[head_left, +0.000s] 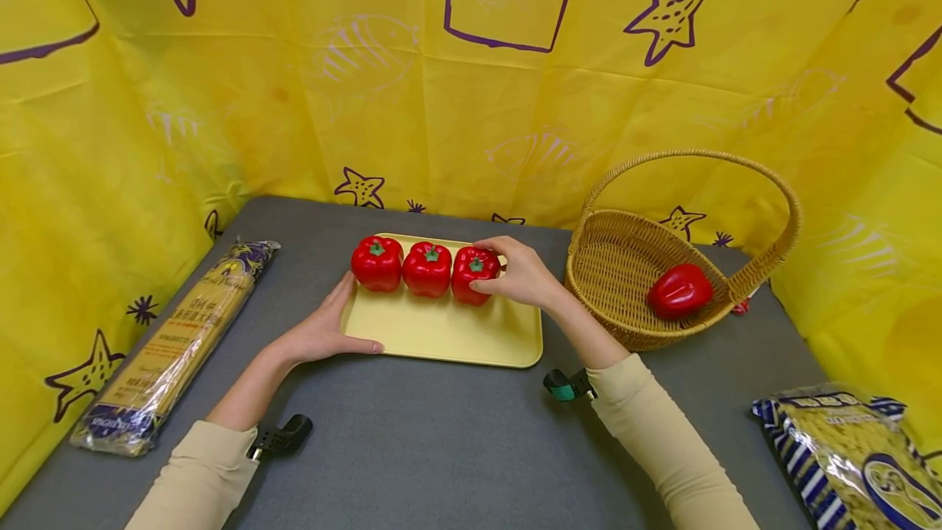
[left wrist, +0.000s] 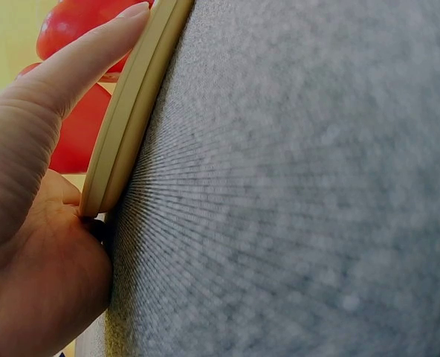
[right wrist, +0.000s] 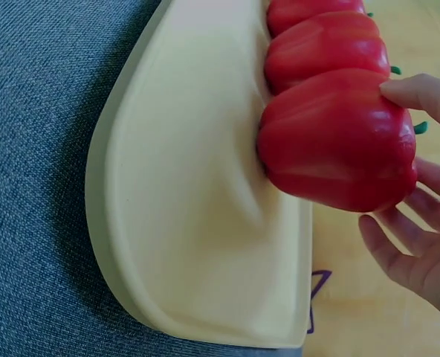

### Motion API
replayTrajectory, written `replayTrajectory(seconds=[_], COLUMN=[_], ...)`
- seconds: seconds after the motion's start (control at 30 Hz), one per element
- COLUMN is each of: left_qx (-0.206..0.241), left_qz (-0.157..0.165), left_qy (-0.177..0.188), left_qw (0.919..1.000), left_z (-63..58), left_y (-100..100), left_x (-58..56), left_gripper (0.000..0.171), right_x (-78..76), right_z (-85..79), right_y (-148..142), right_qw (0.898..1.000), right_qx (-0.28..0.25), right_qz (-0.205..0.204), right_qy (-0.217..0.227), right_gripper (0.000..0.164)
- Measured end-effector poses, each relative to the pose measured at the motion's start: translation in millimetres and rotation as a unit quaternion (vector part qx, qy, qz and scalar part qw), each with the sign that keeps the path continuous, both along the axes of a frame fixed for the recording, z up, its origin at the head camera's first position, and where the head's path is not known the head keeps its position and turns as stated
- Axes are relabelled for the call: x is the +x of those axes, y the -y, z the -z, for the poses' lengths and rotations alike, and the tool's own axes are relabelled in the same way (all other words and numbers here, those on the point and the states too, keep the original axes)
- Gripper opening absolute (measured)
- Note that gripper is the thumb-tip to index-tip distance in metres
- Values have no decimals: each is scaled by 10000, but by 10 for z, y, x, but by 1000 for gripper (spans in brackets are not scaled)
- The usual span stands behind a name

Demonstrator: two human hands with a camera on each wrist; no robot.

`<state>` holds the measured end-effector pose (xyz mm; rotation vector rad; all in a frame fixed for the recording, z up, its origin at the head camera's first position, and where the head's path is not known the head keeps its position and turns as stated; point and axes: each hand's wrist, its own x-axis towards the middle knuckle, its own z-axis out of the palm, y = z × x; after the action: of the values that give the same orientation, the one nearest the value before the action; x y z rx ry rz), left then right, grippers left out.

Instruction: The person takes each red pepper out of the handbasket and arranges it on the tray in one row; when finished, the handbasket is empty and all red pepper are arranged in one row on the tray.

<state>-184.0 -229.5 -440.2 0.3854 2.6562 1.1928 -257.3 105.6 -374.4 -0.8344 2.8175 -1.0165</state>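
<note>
Three red bell peppers with green stems stand in a row along the far side of a pale yellow tray (head_left: pixel 441 338): the left pepper (head_left: pixel 377 265), the middle pepper (head_left: pixel 427 270) and the right pepper (head_left: pixel 471 289). My right hand (head_left: pixel 524 272) holds the right pepper between thumb and fingers; in the right wrist view its thumb (right wrist: pixel 417 93) lies on the pepper's upper side. At the tray's left end, my left hand (head_left: pixel 324 334) rests with straight fingers along the side and the thumb at the near rim. The left wrist view shows that thumb (left wrist: pixel 79 67) against the rim.
A wicker basket (head_left: pixel 618 325) with a tall handle stands right of the tray, with another red bell pepper (head_left: pixel 680 291) lying inside. A spaghetti packet (head_left: pixel 184 334) lies at the left, a pasta bag (head_left: pixel 846 456) at the right front. Yellow patterned cloth (head_left: pixel 441 121) hangs behind the grey table.
</note>
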Motion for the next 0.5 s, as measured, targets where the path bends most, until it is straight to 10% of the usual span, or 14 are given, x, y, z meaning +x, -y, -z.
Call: replayTrajectory(seconds=[0.5], left_qx=[23], left_qz=[16], left_qy=[4], left_qw=[10000], left_z=[4], left_y=[0], left_x=[-4], left_gripper=[129], right_x=[14], right_z=[5], right_y=[17], right_qw=[9999], right_qx=[118], right_qz=[-107], right_qy=[-17], right_gripper=[66])
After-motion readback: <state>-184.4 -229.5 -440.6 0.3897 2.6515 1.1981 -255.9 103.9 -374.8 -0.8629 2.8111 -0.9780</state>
